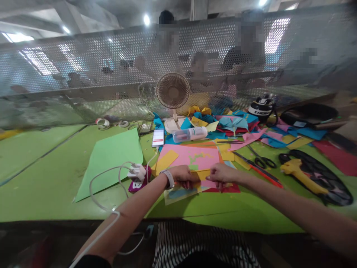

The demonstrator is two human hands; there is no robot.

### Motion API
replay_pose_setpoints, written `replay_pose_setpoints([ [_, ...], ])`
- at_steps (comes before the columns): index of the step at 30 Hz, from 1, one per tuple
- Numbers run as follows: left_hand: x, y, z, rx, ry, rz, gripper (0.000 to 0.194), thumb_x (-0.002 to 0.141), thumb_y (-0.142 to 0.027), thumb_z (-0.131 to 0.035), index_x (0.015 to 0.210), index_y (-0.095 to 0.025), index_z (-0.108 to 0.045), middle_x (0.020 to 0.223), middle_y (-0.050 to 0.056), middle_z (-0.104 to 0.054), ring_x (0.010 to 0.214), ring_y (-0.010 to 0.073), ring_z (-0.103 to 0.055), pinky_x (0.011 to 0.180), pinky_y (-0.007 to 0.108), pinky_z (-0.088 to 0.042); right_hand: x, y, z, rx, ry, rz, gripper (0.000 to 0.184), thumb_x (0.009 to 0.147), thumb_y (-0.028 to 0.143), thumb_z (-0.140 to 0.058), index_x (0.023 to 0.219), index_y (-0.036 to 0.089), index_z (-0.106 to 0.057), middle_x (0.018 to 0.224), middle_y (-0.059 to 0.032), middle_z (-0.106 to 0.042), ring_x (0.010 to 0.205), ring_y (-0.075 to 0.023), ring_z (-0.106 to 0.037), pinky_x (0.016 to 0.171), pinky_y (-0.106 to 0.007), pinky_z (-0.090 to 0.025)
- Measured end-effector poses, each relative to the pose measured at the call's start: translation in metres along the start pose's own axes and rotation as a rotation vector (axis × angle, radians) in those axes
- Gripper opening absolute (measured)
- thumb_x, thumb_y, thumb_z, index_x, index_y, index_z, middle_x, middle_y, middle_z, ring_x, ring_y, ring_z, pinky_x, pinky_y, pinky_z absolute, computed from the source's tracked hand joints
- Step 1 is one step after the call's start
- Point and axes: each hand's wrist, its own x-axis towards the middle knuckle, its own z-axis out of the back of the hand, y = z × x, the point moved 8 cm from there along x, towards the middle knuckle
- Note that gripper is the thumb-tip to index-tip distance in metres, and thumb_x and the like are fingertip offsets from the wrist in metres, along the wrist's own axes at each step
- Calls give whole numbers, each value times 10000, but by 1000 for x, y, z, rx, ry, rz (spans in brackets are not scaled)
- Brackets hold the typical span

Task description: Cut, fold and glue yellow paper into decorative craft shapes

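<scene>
Left hand [180, 174] and right hand [223, 173] both have fingers curled over a yellow paper strip [201, 175] near the front edge of the green table [50, 167], tips half hidden, so can't tell if they're actually gripping it. Behind it there's a pink paper sheet [182, 155], a clear plastic bottle [190, 134] lying sideways (insides too blurry to read) and a beige fan [173, 92] by the back edge. Toward the right edge: black oval tray [312, 158] with a yellow-handled tool [308, 178], other bits inside unclear.
</scene>
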Motion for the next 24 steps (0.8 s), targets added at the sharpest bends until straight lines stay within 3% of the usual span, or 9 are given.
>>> replay_pose_setpoints([
  [4,-23,0,19,41,-213,-115,534,757,-617,-513,672,-118,-682,508,47,-640,456,135,-597,478,231,-475,-1,0,1,-14,-2,-1,340,776,479,-605,696,178,-470,519,-20,-662,466,-155,-657,382,-172,-441],
  [7,-48,1,32,90,-472,-239,555,906,-521,-282,968,-110,-650,919,128,-708,844,204,-666,745,313,-520,-2,2,2,-28,3,-7,334,775,464,-608,664,172,-491,520,-25,-666,465,-145,-652,383,-168,-428],
  [9,-59,1,31,146,-565,-327,452,912,-457,-345,1167,-155,-564,1281,116,-558,1195,228,-490,985,371,-397,-4,5,2,-44,21,-13,356,759,469,-619,616,165,-504,498,-26,-656,445,-134,-637,375,-163,-408],
  [11,-64,0,19,252,-577,-433,492,867,-404,-484,1306,-186,-444,1433,90,-389,1332,222,-304,1091,406,-250,-7,7,-1,-65,55,-20,391,737,485,-631,558,156,-516,454,-24,-632,412,-123,-613,355,-157,-376],
  [14,-62,1,-2,535,-550,-505,506,891,-371,-453,1348,-166,-384,1434,119,-374,1336,206,-301,1097,428,-236,-9,9,-10,-95,105,-31,414,729,500,-624,526,153,-527,393,-2,-585,349,-101,-561,333,-153,-339],
  [17,-58,3,-12,731,-582,-496,466,923,-366,-376,1331,-143,-404,1418,128,-396,1332,210,-308,1088,435,-251,-6,8,-19,-122,119,-37,397,747,487,-599,536,156,-539,375,19,-558,317,-88,-525,337,-158,-345],
  [21,-56,4,-12,772,-633,-496,471,925,-366,-363,1331,-131,-397,1416,129,-400,1321,211,-330,1087,426,-254,-1,11,-27,-179,84,-9,350,780,401,-556,535,151,-553,371,14,-542,342,-108,-545,357,-175,-374],
  [24,-56,5,-12,765,-649,-503,476,922,-360,-368,1344,-137,-378,1418,130,-397,1320,208,-334,1088,421,-250,-4,21,-25,-239,-70,82,231,793,325,-537,655,147,-592,442,9,-578,402,-119,-567,412,-195,-405],
])
